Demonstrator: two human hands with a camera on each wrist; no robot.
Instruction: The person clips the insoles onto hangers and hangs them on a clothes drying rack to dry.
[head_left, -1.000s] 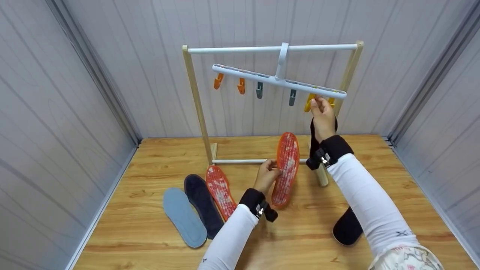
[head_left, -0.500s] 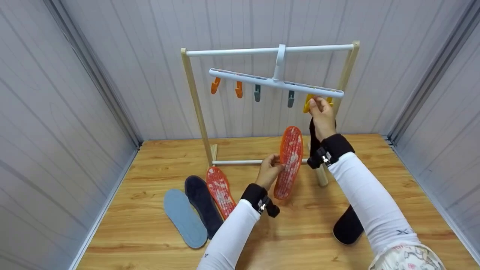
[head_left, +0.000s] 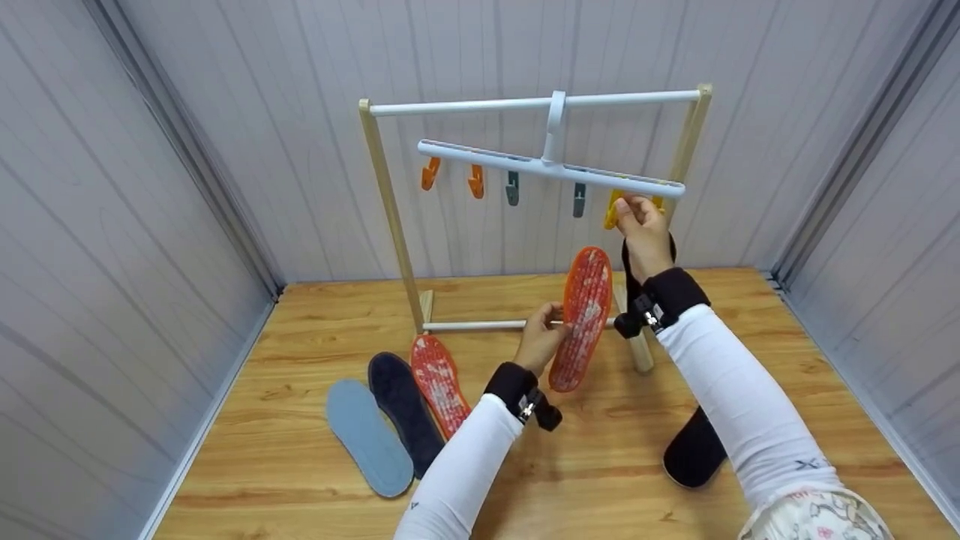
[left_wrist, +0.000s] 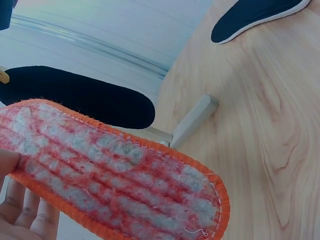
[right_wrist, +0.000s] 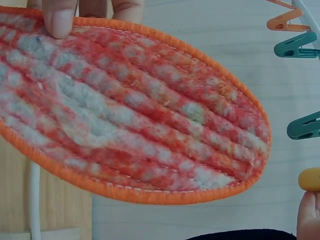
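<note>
Head view: an orange insole (head_left: 580, 318) is held upright above the wooden table (head_left: 300, 465) by the left hand (head_left: 538, 341), pinched at its edge. A yellow clip (head_left: 613, 208) on the white clip hanger (head_left: 547, 166) is pinched by the right hand (head_left: 643, 232); a dark insole (head_left: 628, 274) hangs just behind that hand.

Left wrist view: the orange insole (left_wrist: 115, 175) is gripped between thumb and fingers (left_wrist: 30, 220).

Right wrist view: the insole rim (right_wrist: 150, 25) is pinched by the left fingertips (right_wrist: 60, 17); green clips (right_wrist: 295, 47) are seen alongside.

grey-panelled booth (head_left: 187, 150), wooden floor (head_left: 600, 465)
</note>
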